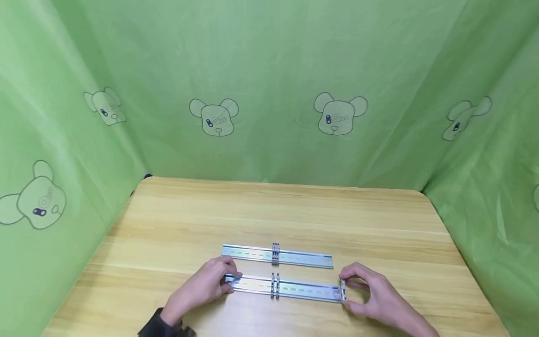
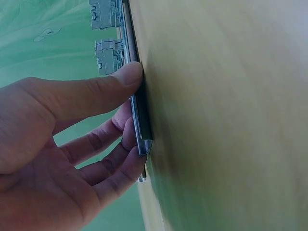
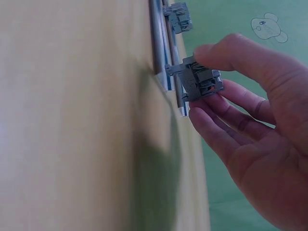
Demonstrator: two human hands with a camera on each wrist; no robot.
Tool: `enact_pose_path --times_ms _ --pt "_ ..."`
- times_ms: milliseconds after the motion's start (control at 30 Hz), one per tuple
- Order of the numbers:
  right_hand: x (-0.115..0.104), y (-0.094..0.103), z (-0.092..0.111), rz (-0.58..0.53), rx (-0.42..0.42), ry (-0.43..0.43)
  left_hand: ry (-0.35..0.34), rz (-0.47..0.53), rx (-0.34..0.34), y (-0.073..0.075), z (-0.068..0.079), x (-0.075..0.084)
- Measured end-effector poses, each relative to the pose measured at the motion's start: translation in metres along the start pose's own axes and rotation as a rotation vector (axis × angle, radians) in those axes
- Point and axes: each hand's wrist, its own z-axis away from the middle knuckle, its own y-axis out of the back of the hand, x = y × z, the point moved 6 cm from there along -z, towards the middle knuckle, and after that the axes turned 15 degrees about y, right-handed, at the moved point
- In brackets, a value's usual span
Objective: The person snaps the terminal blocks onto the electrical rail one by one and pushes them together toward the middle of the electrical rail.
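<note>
Nearer me lies a slotted metal DIN rail [image 1: 309,290] with two thin grey terminal blocks [image 1: 272,286] clipped near its middle, a narrow gap between them. My left hand [image 1: 206,283] grips its left end; in the left wrist view the thumb [image 2: 129,73] presses one edge and the fingers curl under the other. At the right end, my right hand [image 1: 376,297] pinches another grey terminal block [image 3: 199,79] between thumb and fingers. That block stands upright across the rail, right at its end, its foot turned towards the rail in the right wrist view.
Behind it, roughly parallel, lies a second DIN rail [image 1: 248,253] with a tight group of terminal blocks [image 1: 275,254] near its middle. Both rest on a wooden table [image 1: 269,210]. Green curtains [image 1: 269,154] with printed bear heads surround the table's back and sides.
</note>
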Motion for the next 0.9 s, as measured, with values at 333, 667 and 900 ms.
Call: enact_pose_path --times_ms 333,667,900 --pt "0.004 -0.004 0.01 -0.067 0.014 0.017 0.015 0.008 -0.04 0.0 -0.004 -0.001" --pt "0.009 -0.007 0.011 -0.126 0.029 -0.064 0.029 0.015 -0.049 0.001 -0.003 -0.001" --pt "0.01 -0.012 0.006 -0.202 0.05 -0.074 0.028 0.019 -0.041 0.003 -0.002 0.001"
